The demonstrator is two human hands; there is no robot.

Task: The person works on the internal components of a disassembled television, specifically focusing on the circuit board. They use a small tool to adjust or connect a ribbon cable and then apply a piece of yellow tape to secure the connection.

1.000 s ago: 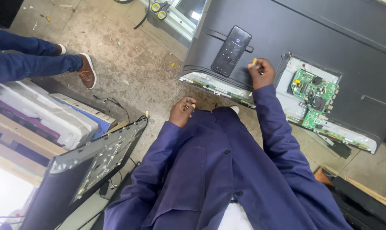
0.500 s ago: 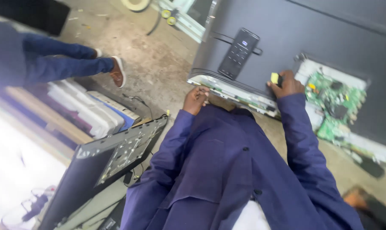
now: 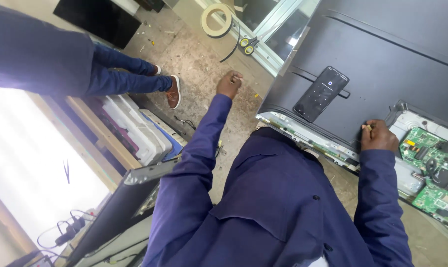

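Note:
My right hand [image 3: 379, 137] is closed on a small yellowish tool handle [image 3: 368, 127]. It rests at the lower edge of the black back cover [image 3: 382, 54] of a flat television lying on the floor. Just right of that hand the cover is cut away over a green circuit board [image 3: 429, 170]. My left hand [image 3: 229, 84] hangs over the bare concrete floor, left of the television, with its fingers curled in. Whether it holds anything small is hidden. Both my arms are in dark blue sleeves.
A black remote control [image 3: 321, 94] lies on the cover. A roll of tape [image 3: 216, 20] and yellow-handled scissors [image 3: 247, 45] lie beyond. Another person's legs and brown shoe [image 3: 174, 92] are at the left, by stacked boxes [image 3: 140, 129]. A second screen [image 3: 125, 207] leans lower left.
My left hand has left the television's near edge and swung out left over the floor. My right hand stays at the cover's edge. The view has shifted.

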